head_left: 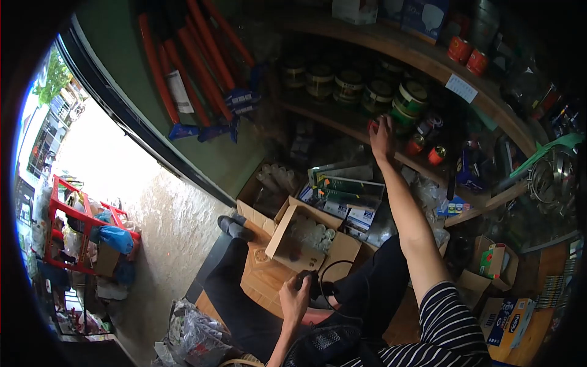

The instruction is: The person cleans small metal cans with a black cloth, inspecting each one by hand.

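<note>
My right hand is stretched out to the lower shelf, its fingers closed round a small red can, mostly hidden by the hand. Beside it stand two red-orange cans and a stack of larger green cans. Low in front of my body, my left hand grips a dark object whose kind I cannot make out. A thin black cable loops close by. Just beyond that hand, an open cardboard box holds several clear, glass-like pieces.
Wide cans line the shelf under a curved upper shelf. Orange-handled tools hang on the left wall. A red rack stands by the doorway. Flat packages and a small open box lie around my legs.
</note>
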Tool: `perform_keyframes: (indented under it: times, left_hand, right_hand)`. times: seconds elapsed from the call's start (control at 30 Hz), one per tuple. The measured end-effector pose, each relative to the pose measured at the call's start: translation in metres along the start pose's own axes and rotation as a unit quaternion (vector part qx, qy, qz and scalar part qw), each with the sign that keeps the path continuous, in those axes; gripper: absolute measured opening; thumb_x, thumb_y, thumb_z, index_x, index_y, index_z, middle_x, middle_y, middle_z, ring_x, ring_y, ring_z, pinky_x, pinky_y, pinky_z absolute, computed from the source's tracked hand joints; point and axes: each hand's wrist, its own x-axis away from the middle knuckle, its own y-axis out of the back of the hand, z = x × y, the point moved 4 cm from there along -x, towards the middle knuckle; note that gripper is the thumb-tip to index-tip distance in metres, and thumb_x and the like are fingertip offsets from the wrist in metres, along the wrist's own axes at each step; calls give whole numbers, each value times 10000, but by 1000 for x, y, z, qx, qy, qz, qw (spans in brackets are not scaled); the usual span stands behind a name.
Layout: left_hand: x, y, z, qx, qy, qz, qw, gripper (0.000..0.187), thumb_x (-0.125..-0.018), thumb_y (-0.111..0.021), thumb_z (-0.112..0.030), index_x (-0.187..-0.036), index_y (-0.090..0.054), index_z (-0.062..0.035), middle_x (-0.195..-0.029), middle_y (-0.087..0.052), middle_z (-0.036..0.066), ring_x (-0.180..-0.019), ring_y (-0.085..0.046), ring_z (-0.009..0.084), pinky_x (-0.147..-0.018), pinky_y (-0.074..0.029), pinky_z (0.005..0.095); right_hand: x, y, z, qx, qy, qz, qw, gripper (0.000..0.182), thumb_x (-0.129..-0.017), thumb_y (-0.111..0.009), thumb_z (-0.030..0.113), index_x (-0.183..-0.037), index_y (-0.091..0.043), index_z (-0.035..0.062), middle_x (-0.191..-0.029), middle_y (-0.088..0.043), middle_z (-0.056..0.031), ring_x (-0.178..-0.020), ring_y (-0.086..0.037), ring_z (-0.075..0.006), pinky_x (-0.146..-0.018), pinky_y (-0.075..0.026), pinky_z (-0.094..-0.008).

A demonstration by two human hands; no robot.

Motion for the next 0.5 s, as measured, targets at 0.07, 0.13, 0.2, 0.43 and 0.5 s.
perform_keyframes:
  times: [0.07,0.13,0.2,0.43,0.5]
  left_hand:
    - [5,5,-17,-12,56,35,998,398,-955,-661,-305,-886,-641,87,-688,-612,63,-678,-521,112,-614,-444,343]
    - [-4,-3,20,86,11,53,995,425,-995,-625,-355,-959,-725,57,-748,-695,49,-684,-601,114,-642,-488,298]
    - [-8,2,37,190,135,81,969,472,-1016,-588,-405,-947,-730,40,-761,-661,26,-671,-555,81,-612,-445,257]
    - [-23,70,6,558,68,-16,827,527,-1035,-430,-498,-1186,-635,-37,-1000,-678,92,-920,-666,224,-809,-527,358]
    - [-28,96,-3,632,2,39,774,522,-1045,-391,-479,-1289,-599,-67,-1125,-688,100,-1067,-645,239,-934,-496,396]
  right_hand:
    - [5,7,7,40,27,9,999,347,-842,-716,129,-1162,-601,59,-1320,-531,-169,-1136,-581,-404,-888,-516,-477]
    - [3,40,30,-27,-2,17,999,244,-853,-692,104,-1084,-636,48,-1284,-549,-170,-1160,-567,-396,-908,-507,-458]
    - [-16,91,55,-67,74,-45,994,149,-861,-689,99,-999,-663,50,-1207,-582,-175,-1119,-582,-370,-914,-496,-440]
    - [-197,281,46,33,188,-234,953,241,-895,-662,165,-1100,-624,44,-1160,-604,-172,-1049,-605,-362,-893,-495,-434]
    - [-234,290,3,161,195,-215,943,293,-894,-686,216,-1124,-614,49,-1156,-603,-176,-1024,-610,-370,-888,-493,-447]
